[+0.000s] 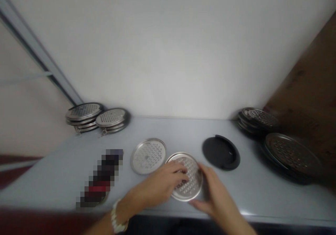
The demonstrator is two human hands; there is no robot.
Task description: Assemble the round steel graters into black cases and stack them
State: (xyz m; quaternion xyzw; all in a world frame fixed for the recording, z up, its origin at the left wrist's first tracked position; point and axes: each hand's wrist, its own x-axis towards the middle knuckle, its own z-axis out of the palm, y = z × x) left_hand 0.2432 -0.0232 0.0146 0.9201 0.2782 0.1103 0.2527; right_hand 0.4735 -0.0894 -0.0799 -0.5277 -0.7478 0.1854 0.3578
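Note:
A round metal grater [193, 177] with rows of raised holes is tilted toward me near the table's front edge. My right hand [212, 189] grips its right rim, fingers behind and thumb at the lower edge. Over the left side of its face curl the fingers of my left hand [168, 179]; the thumb is hidden. A double edge shows along the grater's top. Just left lies another round grater [148, 157], flat on the table. To the right, apart from both hands, sits a black round holder [220, 152] with a raised rim along its right side.
Two stacks of round graters, one taller [85, 112] and one shorter [111, 119], stand at back left. More graters in black holders [258, 117] and a large grater [291, 152] are at right by a cardboard box [309, 98]. A pixelated object [101, 179] lies front left.

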